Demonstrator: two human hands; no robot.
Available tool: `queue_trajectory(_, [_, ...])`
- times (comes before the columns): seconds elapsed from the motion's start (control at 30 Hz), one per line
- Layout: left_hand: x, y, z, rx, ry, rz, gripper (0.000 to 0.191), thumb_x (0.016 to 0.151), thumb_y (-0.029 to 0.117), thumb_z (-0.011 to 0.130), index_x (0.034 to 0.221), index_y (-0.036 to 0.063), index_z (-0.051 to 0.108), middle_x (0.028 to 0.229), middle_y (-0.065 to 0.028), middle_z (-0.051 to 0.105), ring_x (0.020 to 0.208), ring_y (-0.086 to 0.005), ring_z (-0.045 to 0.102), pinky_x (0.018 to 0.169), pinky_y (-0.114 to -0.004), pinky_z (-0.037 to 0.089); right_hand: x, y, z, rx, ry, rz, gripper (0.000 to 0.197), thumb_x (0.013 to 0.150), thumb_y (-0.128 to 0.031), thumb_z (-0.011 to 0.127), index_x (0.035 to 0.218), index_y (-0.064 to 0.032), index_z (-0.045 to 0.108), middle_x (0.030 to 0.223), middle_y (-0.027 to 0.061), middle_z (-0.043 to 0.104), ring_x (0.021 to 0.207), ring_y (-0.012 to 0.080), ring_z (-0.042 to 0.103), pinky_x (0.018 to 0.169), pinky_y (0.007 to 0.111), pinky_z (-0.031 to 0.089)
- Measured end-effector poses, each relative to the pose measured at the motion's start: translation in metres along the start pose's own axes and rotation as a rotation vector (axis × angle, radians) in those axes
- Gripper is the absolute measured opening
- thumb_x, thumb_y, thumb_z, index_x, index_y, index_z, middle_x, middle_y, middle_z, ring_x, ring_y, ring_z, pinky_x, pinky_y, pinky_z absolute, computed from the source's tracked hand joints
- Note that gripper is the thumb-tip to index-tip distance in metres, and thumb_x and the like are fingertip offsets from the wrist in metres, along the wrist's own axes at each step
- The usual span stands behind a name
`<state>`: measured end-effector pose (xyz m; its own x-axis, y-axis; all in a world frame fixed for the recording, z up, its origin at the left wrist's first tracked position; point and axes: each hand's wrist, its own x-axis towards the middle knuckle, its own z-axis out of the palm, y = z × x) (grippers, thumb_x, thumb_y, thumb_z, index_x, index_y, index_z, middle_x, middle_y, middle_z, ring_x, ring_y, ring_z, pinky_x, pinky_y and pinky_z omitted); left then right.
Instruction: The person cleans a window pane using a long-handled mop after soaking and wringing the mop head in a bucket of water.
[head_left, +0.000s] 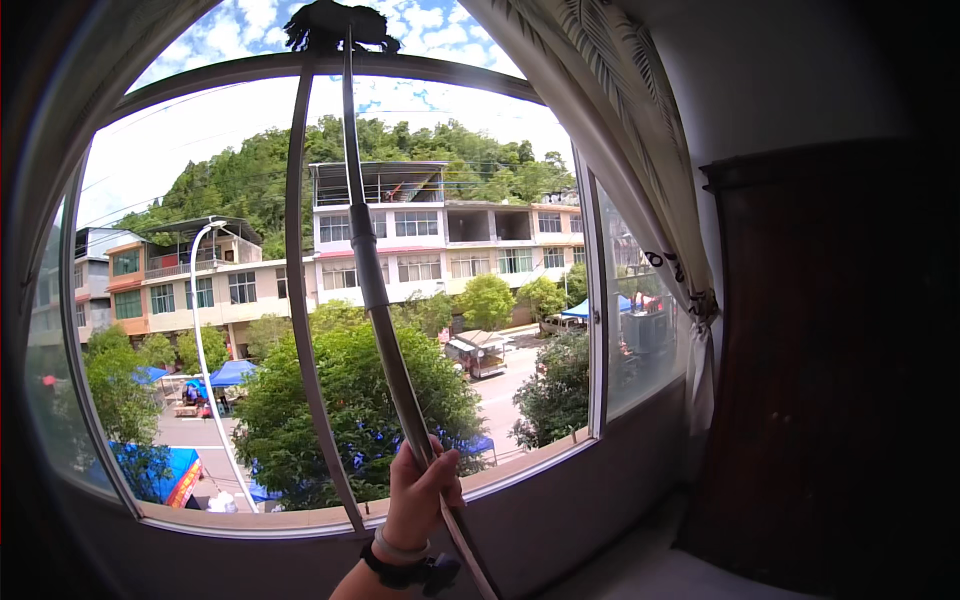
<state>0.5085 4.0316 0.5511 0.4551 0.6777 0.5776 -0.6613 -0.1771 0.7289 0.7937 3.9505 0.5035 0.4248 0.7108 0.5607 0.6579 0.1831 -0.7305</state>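
Note:
One hand, which looks like my left, is closed around the lower part of a long metal mop pole. The pole runs up across the window to a dark, shaggy mop head, which lies against the upper glass at the horizontal window bar. A pale bangle and a black wristband are on the wrist. The pole's lower end runs out at the bottom edge of the picture. My right hand is out of view.
Patterned curtains hang at both sides; the right curtain is tied back. A vertical window bar stands left of the pole. The windowsill runs below, and a dark wooden wardrobe stands at the right. Trees, stalls and buildings are outside.

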Motion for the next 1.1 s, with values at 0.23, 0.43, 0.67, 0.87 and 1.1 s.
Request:
queue_trajectory(0.23, [0.008,-0.055,0.050,-0.034,-0.021,0.018,0.015,0.085,0.005,0.053,0.089,0.0087,0.040,0.053,-0.0013,0.041,0.035,-0.0125,0.042,0.032,-0.024,0.035,-0.197,0.099,0.034,0.041,-0.111,0.129,0.059,0.081,-0.014,0.053,0.130,-0.0004,0.024,0.076,0.0133,0.058,0.060,0.0234,0.056,0.051,0.036,0.044])
queue_trajectory(0.43, [0.036,-0.121,0.131,-0.007,-0.098,-0.028,0.016,0.085,0.005,0.052,0.088,0.0092,0.037,0.052,-0.0019,0.042,0.036,-0.0114,0.043,0.032,-0.025,0.040,-0.228,0.110,-0.019,0.097,-0.118,0.161,0.056,0.082,-0.014,0.053,0.129,-0.0011,0.026,0.078,0.0130,0.058,0.061,0.0228,0.056,0.052,0.035,0.044])
queue_trajectory(0.67, [0.094,-0.197,0.210,-0.019,-0.224,-0.136,0.021,0.083,0.010,0.058,0.086,0.0101,0.037,0.057,-0.0011,0.043,0.040,-0.0115,0.045,0.033,-0.026,0.040,-0.226,0.119,-0.065,0.152,-0.142,0.153,0.053,0.083,-0.014,0.052,0.128,-0.0019,0.028,0.081,0.0126,0.058,0.063,0.0221,0.056,0.053,0.035,0.045])
queue_trajectory(0.87, [0.115,-0.198,0.228,0.017,-0.251,-0.154,0.017,0.083,0.009,0.057,0.087,0.0087,0.040,0.060,-0.0001,0.044,0.043,-0.0106,0.045,0.037,-0.025,0.039,-0.217,0.111,-0.060,0.249,-0.225,0.116,0.050,0.084,-0.014,0.052,0.127,-0.0026,0.030,0.083,0.0122,0.058,0.064,0.0214,0.056,0.054,0.035,0.045])
queue_trajectory(1.1, [0.046,-0.150,0.179,-0.035,-0.196,-0.151,0.016,0.085,0.008,0.057,0.085,0.0098,0.041,0.056,0.0006,0.043,0.040,-0.0087,0.041,0.035,-0.023,0.032,-0.216,0.086,-0.027,0.345,-0.321,0.089,0.047,0.085,-0.015,0.051,0.126,-0.0033,0.033,0.085,0.0118,0.058,0.066,0.0207,0.057,0.055,0.034,0.045])
